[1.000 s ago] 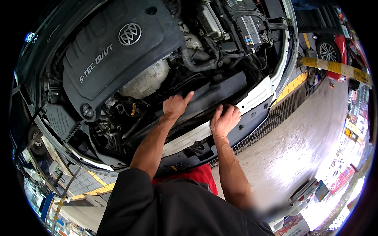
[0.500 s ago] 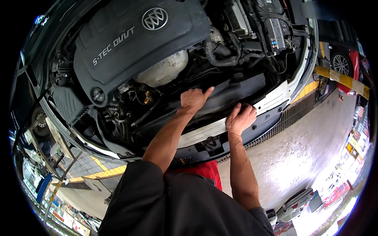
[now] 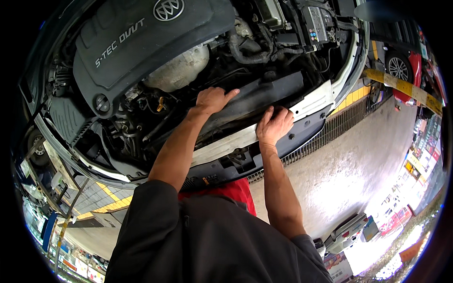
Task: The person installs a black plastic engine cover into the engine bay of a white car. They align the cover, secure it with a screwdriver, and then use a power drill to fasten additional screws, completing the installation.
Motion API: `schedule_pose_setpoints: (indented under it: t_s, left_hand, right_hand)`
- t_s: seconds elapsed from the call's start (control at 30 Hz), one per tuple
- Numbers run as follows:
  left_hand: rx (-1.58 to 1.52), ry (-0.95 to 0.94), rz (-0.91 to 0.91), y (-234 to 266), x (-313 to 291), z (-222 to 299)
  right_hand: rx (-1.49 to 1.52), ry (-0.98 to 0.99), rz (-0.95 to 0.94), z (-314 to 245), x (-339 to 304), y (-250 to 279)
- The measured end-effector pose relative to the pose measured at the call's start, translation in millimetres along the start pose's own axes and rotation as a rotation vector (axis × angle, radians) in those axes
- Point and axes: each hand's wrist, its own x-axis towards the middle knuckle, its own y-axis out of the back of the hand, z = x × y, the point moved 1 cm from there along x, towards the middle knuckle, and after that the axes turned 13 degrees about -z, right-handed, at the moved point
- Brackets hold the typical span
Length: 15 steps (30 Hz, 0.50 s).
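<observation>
Slight view shift, dull black panel [image 3: 269,90]

The left hand [image 3: 210,100] hides its fingertips, and the top edge crops the engine cover [image 3: 153,45].

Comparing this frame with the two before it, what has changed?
Only the framing visibly shifted: the engine cover moved right and up in the picture, then left and further up. No visible grasp or release. The left hand stayed at the black panel, the right hand on the white crossmember.
</observation>
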Motion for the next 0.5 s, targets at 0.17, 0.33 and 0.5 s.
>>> schedule_pose_setpoints:
  t_s: [0.17,0.33,0.5]
  left_hand:
    - [-0.125,-0.077,0.032,8.2,-24.3,-16.9]
    - [0.045,-0.092,0.088,11.8,-80.3,-65.8]
    - [0.245,0.014,-0.200,6.2,-151.8,-105.3]
  right_hand:
    - [0.016,0.005,0.014,0.5,0.1,0.2]
    - [0.005,-0.005,0.012,3.0,-0.1,-2.0]
    - [0.001,0.012,0.019,6.0,-1.2,-2.2]
